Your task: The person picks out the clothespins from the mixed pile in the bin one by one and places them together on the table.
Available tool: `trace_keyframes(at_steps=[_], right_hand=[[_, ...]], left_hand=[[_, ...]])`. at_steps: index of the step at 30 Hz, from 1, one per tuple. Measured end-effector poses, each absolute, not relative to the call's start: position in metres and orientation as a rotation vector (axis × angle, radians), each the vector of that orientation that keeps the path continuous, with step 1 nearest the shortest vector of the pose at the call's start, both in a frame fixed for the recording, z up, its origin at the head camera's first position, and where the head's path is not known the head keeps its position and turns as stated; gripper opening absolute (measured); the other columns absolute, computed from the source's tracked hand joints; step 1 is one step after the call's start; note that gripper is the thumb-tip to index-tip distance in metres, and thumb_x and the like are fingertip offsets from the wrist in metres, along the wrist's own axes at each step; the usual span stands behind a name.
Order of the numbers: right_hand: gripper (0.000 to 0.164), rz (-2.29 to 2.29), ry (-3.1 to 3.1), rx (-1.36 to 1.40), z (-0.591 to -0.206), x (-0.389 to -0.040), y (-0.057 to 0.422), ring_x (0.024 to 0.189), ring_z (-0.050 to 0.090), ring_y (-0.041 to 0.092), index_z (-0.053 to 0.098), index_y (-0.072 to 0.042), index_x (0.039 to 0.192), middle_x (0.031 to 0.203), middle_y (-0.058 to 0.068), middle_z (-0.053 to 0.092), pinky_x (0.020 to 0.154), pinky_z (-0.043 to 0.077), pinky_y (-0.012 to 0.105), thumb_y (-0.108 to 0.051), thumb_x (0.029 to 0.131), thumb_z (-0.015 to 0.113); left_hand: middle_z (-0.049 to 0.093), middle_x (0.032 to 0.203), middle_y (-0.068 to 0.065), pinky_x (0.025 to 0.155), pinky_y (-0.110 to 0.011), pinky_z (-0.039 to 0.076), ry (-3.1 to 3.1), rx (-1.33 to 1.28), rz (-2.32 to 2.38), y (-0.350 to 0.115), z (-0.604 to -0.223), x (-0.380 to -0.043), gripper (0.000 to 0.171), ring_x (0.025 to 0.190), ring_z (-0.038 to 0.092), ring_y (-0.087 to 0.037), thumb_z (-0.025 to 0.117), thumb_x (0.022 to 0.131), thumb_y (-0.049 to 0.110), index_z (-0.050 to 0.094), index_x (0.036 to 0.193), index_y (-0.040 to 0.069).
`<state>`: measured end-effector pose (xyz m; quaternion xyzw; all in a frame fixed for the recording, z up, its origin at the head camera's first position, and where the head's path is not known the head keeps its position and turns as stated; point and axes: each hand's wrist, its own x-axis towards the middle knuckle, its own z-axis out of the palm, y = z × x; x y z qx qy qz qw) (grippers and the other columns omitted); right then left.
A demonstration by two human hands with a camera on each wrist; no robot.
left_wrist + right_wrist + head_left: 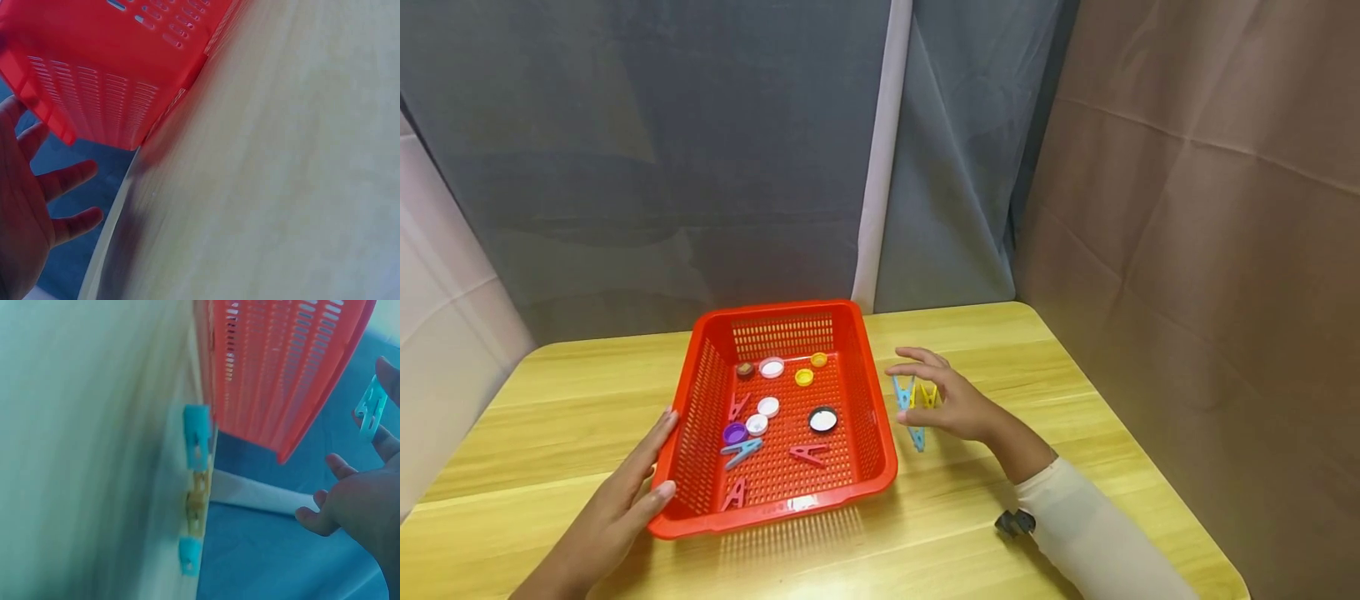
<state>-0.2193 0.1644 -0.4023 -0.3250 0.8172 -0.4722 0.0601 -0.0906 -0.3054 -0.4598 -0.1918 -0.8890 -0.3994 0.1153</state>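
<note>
A red plastic basket (pixel 775 504) stands on the table, holding several bottle caps and clothespins. My left hand (pixel 613 508) rests against its left rim, thumb near the front corner; the left wrist view shows spread fingers (pixel 69 179). To the right of the basket, my right hand (pixel 951 400) pinches a light blue clothespin (pixel 373 407) between thumb and finger, above the table. Below that hand lie another blue clothespin (pixel 917 438) and a yellow clothespin (pixel 929 396). In the right wrist view a further blue clothespin (pixel 189 555) lies beyond the yellow.
Inside the basket are a black-rimmed cap (pixel 823 419), a purple cap (pixel 735 433), white and yellow caps, a blue clothespin (pixel 742 451) and red clothespins (pixel 808 453). Grey curtains (pixel 700 167) hang behind the wooden table (pixel 985 342); a brown curtain (pixel 1210 250) hangs at the right.
</note>
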Motion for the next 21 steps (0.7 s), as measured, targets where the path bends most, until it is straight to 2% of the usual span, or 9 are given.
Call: trace_keyframes(at_steps=[12, 21], right_hand=[[0.058, -1.345, 2.551, -0.894, -0.419, -0.219, 0.190, 0.166, 0.024, 0.046, 0.065, -0.020, 0.151, 0.177, 0.013, 0.035, 0.125, 0.023, 0.081, -0.021, 0.096, 0.084], [0.062, -1.327, 2.549, -0.853, -0.428, -0.222, 0.202, 0.166, 0.022, 0.048, 0.062, -0.011, 0.153, 0.178, 0.016, 0.032, 0.125, 0.020, 0.083, -0.021, 0.096, 0.084]], left_hand=[[0.014, 0.186, 0.004, 0.101, 0.002, 0.031, -2.593, -0.565, -1.179, -0.305, -0.459, -0.088, 0.082, 0.152, 0.019, 0.025, 0.060, 0.107, 0.007, 0.020, 0.177, 0.025], [0.014, 0.186, 0.003, 0.105, 0.001, 0.030, -2.567, -0.589, -1.217, -0.302, -0.455, -0.088, 0.083, 0.155, 0.017, 0.022, 0.060, 0.106, 0.005, 0.021, 0.177, 0.023]])
